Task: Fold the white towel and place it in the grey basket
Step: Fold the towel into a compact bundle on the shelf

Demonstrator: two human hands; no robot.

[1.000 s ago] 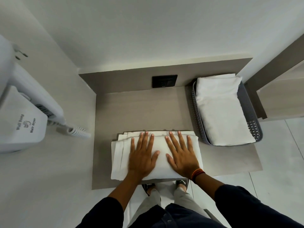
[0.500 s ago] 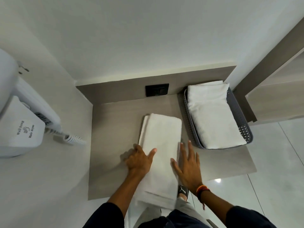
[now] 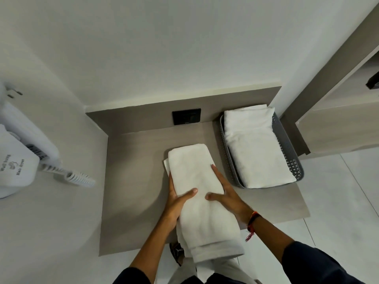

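Observation:
A white towel (image 3: 196, 175), folded into a long strip, lies lengthwise on the wooden shelf (image 3: 139, 181), its near end drooping over the front edge. My left hand (image 3: 177, 199) grips its left side, thumb on top. My right hand (image 3: 223, 193) grips its right side, thumb on top, fingers along the edge. The grey basket (image 3: 287, 144) stands at the shelf's right end, just right of the towel, and holds another folded white towel (image 3: 256, 146).
A white wall-mounted hair dryer (image 3: 18, 160) with a coiled cord (image 3: 69, 175) hangs on the left wall. A black socket plate (image 3: 186, 116) sits on the shelf's back panel. A wooden cabinet (image 3: 336, 128) stands to the right. Below is a tiled floor.
The towel went from lying crosswise under both flat palms to lying lengthwise. My hands moved from beside it to gripping its two long sides, thumbs on top.

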